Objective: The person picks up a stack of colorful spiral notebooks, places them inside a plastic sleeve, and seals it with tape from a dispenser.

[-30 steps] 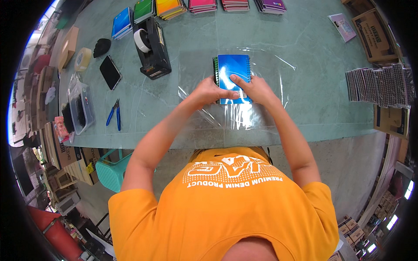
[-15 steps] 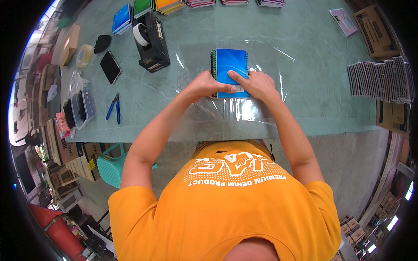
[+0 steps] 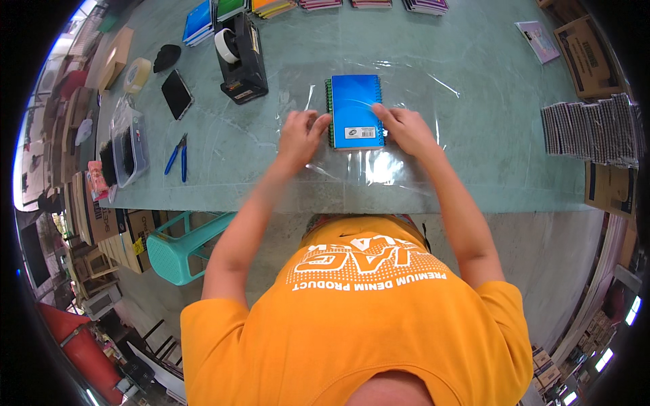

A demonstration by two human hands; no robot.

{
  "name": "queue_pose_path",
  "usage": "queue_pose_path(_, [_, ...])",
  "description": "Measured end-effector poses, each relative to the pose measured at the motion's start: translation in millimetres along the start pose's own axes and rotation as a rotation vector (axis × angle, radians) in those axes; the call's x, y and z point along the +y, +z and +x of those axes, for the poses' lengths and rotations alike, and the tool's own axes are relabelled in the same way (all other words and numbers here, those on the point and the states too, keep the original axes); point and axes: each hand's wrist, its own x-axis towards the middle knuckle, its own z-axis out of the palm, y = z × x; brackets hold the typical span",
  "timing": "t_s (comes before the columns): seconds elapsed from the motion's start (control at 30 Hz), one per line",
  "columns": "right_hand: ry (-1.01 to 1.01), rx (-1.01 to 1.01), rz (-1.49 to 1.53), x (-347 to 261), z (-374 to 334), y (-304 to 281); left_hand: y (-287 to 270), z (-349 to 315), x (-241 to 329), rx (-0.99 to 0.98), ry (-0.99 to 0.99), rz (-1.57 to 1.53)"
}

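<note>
In the head view, we see the blue notebook point(image 3: 355, 101) on clear plastic film point(image 3: 413, 88), in from the worktop's point(image 3: 501, 135) near edge, its long axis pointing away from that edge. It lies between our parted hands: the right point(image 3: 406, 128) is nearer, thumb touching its right side, grip unclear; the left point(image 3: 298, 139), loosely curled and empty, sits just beside its left side.

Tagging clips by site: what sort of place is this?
Likely a packing workspace or small workshop: a tape dispenser on the big table, cardboard boxes at its right, and a bulk stack of spiral notebooks.
</note>
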Motion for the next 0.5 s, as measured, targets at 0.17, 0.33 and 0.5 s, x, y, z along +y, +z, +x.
queue_pose_path(0.17, [-0.498,0.790,-0.419,94,-8,24,-5,-59,-43,0.386,0.243,0.438])
queue_pose_path(0.33, [-0.653,0.672,-0.350,80,-10,15,-10,-73,-16,0.473,0.229,0.281])
queue_pose_path(0.5, [-0.226,0.450,0.548,62,-26,-12,-3,-44,37,0.409,-0.009,-0.232])
